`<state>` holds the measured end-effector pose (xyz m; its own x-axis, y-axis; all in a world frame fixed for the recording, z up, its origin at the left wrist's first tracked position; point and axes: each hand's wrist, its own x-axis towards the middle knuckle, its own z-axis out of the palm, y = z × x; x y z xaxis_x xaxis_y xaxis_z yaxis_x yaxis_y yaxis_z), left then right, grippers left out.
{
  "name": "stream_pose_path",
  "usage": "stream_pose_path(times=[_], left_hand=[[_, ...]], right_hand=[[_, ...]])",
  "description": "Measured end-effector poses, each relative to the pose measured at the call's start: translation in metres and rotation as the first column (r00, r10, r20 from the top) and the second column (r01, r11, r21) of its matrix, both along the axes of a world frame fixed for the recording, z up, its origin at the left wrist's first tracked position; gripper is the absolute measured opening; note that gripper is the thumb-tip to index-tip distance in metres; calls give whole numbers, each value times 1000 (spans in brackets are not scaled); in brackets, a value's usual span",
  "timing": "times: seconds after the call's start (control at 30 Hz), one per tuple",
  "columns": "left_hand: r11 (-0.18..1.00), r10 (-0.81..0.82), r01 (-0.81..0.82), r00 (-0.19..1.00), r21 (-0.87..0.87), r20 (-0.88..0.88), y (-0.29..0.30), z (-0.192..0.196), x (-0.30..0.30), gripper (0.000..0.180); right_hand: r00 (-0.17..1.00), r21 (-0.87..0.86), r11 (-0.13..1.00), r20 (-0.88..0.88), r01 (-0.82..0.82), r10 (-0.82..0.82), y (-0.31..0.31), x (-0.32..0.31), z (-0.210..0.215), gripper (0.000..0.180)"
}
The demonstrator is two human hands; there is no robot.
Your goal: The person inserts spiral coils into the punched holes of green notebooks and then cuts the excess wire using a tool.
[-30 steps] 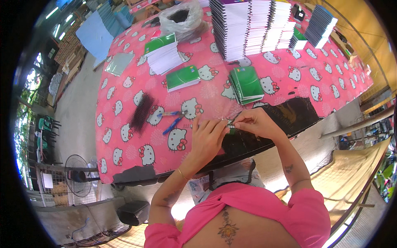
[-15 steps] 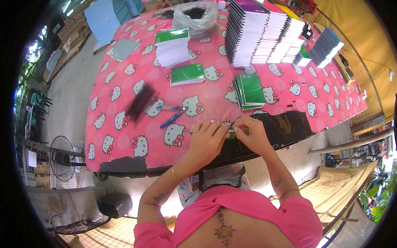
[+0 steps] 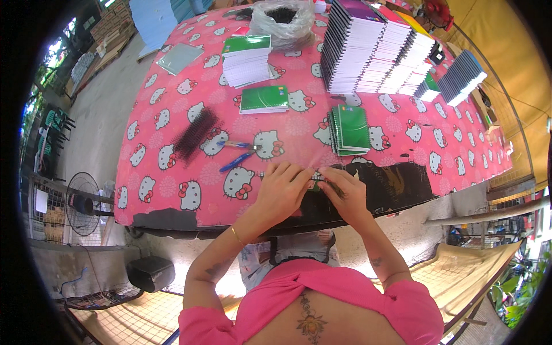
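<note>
Gripping green notebook (image 3: 314,186) between left fingers (image 3: 294,172) and right fingers (image 3: 339,177), both touching, nearside-left of green spiral-notebook stack (image 3: 352,131); cannot tell long axis.

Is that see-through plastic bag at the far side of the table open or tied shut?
Open: the plastic bag's mouth gapes upward at the top, with dark contents showing inside.

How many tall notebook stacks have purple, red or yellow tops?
3, across the table: purple-topped stack left, red-topped stack middle, yellow-topped stack right. Others may be hidden.
</note>
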<state>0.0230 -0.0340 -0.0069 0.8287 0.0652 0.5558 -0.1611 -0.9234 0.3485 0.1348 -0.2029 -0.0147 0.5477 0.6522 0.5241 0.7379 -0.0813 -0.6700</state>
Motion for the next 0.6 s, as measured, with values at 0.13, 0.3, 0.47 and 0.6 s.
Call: stream_pose_path(times=[0.13,0.3,0.47,0.6], left_hand=[[1000,6,-6,1000,3,-18,-2,-1,1,24],[1000,-5,5,1000,2,-9,-2,-3,4,25],[1000,-5,5,1000,15,11,-4,0,3,26],[1000,-9,9,998,3,56,-6,1,3,29]], right_hand=[[999,23,1000,-36,-14,15,0,-1,-6,28],[991,86,996,-127,-21,32,-3,0,-20,25],[780,169,984,-607,-61,153,-8,4,-26,19],[684,153,981,-704,-118,192,-9,12,-23,13]])
